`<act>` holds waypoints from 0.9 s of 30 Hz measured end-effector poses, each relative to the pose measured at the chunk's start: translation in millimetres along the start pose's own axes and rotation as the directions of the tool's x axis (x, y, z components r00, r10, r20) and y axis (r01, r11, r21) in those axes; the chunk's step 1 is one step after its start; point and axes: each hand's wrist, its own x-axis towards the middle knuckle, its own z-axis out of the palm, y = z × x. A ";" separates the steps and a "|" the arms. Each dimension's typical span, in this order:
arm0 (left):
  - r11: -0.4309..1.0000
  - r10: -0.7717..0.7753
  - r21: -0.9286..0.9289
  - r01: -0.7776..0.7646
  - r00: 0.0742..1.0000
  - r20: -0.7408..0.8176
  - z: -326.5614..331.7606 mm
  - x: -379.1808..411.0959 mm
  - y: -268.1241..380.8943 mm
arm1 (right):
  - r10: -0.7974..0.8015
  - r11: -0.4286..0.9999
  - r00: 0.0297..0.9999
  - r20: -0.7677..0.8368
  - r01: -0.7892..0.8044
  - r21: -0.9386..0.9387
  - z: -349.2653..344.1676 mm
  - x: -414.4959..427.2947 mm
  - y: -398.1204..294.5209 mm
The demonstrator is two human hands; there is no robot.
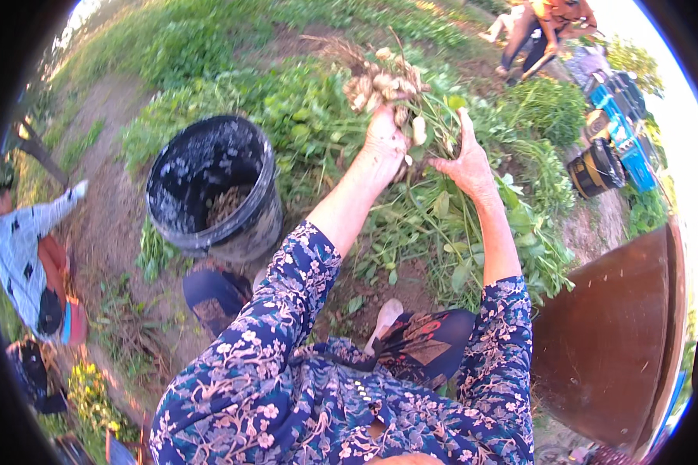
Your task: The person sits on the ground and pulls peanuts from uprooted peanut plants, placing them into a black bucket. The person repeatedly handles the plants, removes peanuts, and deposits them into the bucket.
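Note:
Ahead of me, a cluster of peanut pods (381, 84) hangs on the roots of an uprooted peanut plant (442, 200). My left hand (388, 136) grips the plant just below the pods, its fingers partly hidden by them. To its right is my right hand (468, 165), thumb and fingers spread apart beside the stems, not closed on them. Leafy stems trail down between my forearms. Left of my left arm stands a black bucket (227, 235), its inner wall smeared with dried pale dirt. A small heap of peanuts (228, 204) lies inside it.
A brown barrel-like container (605, 337) stands close on my right. Farther off are a black bucket (596, 168) and a blue crate (625, 136). One person (29, 261) sits at far left; another (549, 29) bends over at upper right. Cut greenery (302, 110) covers the ground ahead.

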 end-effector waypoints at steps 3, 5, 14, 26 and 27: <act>0.996 0.090 0.017 -0.088 0.987 -0.136 -52.4 -33.4 -14.1 | 0.183 0.979 0.968 0.170 -0.164 -0.119 39.5 -25.7 17.6; 0.974 0.164 0.203 -0.102 0.934 -0.318 -74.4 -52.9 0.2 | 0.198 0.977 0.961 0.193 -0.177 -0.121 64.0 -33.0 20.3; 0.593 0.272 0.782 0.191 0.867 -0.418 -82.7 -174.0 96.8 | -0.139 0.933 0.989 0.049 0.147 -0.327 66.1 -24.8 10.5; 0.600 0.260 0.795 -0.090 0.962 -0.088 -15.8 -149.6 148.9 | -0.239 0.931 0.964 0.113 0.261 -0.254 82.8 -10.6 -71.0; 0.621 0.198 0.783 -0.019 0.971 -0.134 -10.9 -152.2 161.1 | -0.248 0.945 0.963 0.104 0.264 -0.193 84.9 -8.6 -78.6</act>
